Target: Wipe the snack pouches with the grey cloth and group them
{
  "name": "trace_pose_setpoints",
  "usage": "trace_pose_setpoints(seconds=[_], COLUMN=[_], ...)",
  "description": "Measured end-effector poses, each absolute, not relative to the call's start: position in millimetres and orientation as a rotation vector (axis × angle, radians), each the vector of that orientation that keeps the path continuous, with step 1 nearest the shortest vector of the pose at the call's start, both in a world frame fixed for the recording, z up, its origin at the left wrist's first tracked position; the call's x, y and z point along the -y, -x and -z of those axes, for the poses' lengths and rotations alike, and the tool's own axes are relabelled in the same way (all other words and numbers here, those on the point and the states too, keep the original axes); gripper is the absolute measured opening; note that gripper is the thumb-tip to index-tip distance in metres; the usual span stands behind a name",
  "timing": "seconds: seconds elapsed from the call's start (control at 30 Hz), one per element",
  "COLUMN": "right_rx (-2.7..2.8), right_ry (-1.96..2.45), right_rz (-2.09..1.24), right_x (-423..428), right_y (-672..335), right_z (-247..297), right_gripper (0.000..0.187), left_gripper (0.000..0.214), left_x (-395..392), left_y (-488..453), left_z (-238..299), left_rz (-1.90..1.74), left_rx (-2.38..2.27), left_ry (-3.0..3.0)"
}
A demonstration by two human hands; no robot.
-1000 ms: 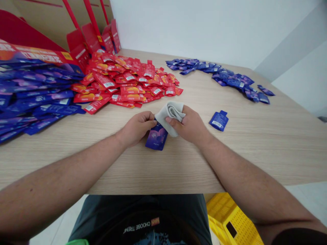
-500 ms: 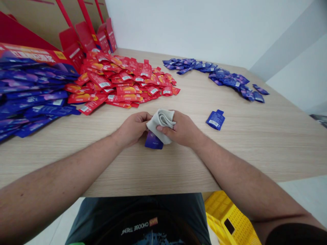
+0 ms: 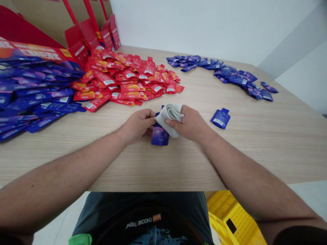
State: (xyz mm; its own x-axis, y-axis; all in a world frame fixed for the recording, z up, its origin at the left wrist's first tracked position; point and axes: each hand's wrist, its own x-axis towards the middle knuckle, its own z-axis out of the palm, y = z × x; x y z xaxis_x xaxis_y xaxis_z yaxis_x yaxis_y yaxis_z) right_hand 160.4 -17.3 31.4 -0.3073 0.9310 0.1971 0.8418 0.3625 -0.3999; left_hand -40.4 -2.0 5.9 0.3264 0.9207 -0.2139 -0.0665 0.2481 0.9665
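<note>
My left hand (image 3: 139,126) pinches the left edge of a blue-purple sachet (image 3: 159,136) above the near middle of the table. In my right hand (image 3: 192,123) is a folded pale grey cloth (image 3: 170,117), its thumb pressed on the front. The cloth lies against the sachet and covers its right upper part. A second blue sachet (image 3: 220,118) with a short neck lies on the tabletop to the right of my right hand, barcode side up.
Red sachets (image 3: 133,83) are heaped at the back left, beside a large pile of blue sachets (image 3: 38,95). Red cartons (image 3: 89,32) stand behind them. More blue sachets (image 3: 230,75) form a row at the back right. A yellow crate (image 3: 235,217) sits below the table's (image 3: 143,170) front edge.
The cloth has shifted right off part of the sachet, so more of the sachet's printed front shows. Both hands keep their hold. The whole view has shifted slightly.
</note>
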Motion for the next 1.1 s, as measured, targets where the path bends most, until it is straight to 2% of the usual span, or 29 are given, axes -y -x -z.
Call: trace_pose_setpoints(seconds=[0.1, 0.23, 0.37, 0.5, 0.63, 0.77, 0.9, 1.03, 1.1], right_rx=[2.443, 2.366, 2.572, 2.535, 2.671, 2.551, 2.717, 2.550, 2.552], right_ry=[1.325, 1.484, 1.250, 1.326, 1.151, 1.295, 1.095, 1.354, 1.346], right_rz=[-0.428, -0.344, -0.387, -0.354, -0.423, -0.349, -0.446, -0.332, -0.363], right_x=[20, 21, 24, 25, 24, 24, 25, 21, 19], right_y=[-156, -153, -151, -151, -153, -151, -151, -157, -160], right_z=[-33, -32, -33, -36, -36, -34, -33, -33, -34], right_gripper=[0.037, 0.036, 0.032, 0.031, 0.027, 0.030, 0.027, 0.034, 0.034], left_gripper=[0.023, 0.023, 0.023, 0.020, 0.018, 0.017, 0.017, 0.020, 0.021], left_x=[1, 0, -1, -2, -2, 0, 0, 0, 0], left_y=[40, 39, 41, 40, 38, 36, 35, 35, 35], left_z=[-3, -1, 3, 6, 1, -5, -6, -6, -6], left_rz=[-0.881, -0.831, -0.868, -0.866, -0.864, -0.845, -0.888, -0.846, -0.852], left_rx=[-1.005, -1.049, -1.052, -1.076, -1.078, -1.099, -1.094, -1.077, -1.069], left_ry=[-1.118, -1.109, -1.194, -1.199, -1.158, -1.076, -1.128, -1.064, -1.056])
